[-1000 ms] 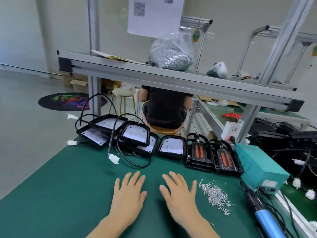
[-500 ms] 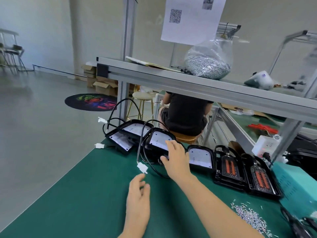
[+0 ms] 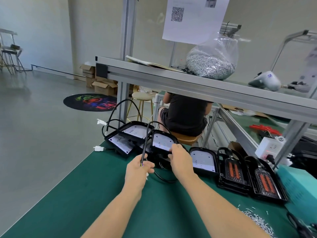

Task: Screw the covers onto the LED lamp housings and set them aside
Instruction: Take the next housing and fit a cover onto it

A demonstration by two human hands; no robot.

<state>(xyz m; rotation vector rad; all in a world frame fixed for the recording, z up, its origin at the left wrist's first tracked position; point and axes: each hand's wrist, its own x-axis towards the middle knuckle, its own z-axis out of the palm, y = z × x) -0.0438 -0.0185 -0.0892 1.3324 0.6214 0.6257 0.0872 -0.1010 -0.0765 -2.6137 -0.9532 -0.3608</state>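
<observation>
Bag of screws (image 3: 211, 65) on upper shelf (image 3: 171, 78); teal box (image 3: 299, 184) right; stool (image 3: 141, 97) behind green bench (image 3: 68, 194).

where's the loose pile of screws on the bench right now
In the head view the loose screws lie on the green mat at the lower right, nearer than the two open lamp housings and beyond the right forearm.

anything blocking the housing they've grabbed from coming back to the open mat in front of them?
Nothing solid. The right hand grips the near edge of the lamp housing, and the left hand holds its black cable. The green mat toward the person is bare. The housing overlaps neighbouring housings at its left, so it may drag them.
</observation>
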